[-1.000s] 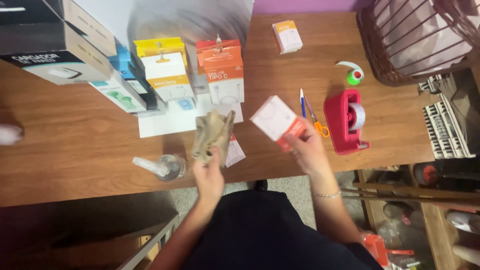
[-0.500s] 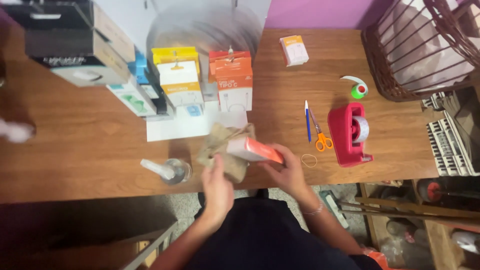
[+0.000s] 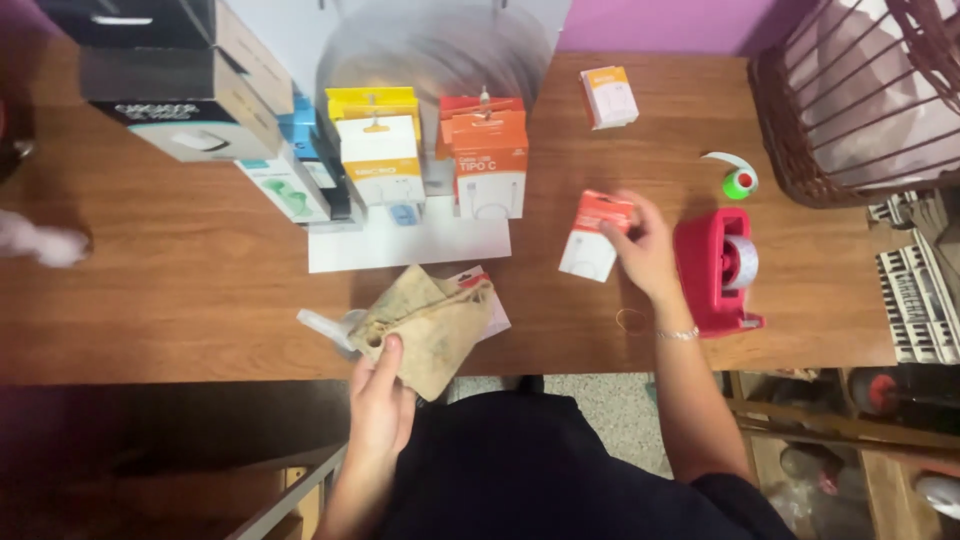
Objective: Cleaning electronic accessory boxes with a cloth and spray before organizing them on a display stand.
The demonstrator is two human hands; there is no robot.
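Note:
My left hand (image 3: 380,405) holds a worn tan cloth (image 3: 425,325) over the near edge of the wooden table (image 3: 180,290). My right hand (image 3: 645,250) grips a small orange and white carton (image 3: 595,235) and rests it flat on the table, left of a red tape dispenser (image 3: 720,265). A small orange and white packet (image 3: 490,300) lies partly under the cloth, and a clear plastic piece (image 3: 322,325) sticks out at the cloth's left.
Yellow, orange and blue product boxes (image 3: 380,150) stand at the back on a white sheet (image 3: 400,245), with black boxes (image 3: 170,90) stacked at the left. Another small carton (image 3: 608,97), a green and white tape roll (image 3: 738,180) and a wire basket (image 3: 860,90) lie at the right. A rubber band (image 3: 632,320) lies near my wrist.
My right hand has carried the orange and white carton away from the cloth, rightward and onto the table beside the tape dispenser. The cloth stays in my left hand.

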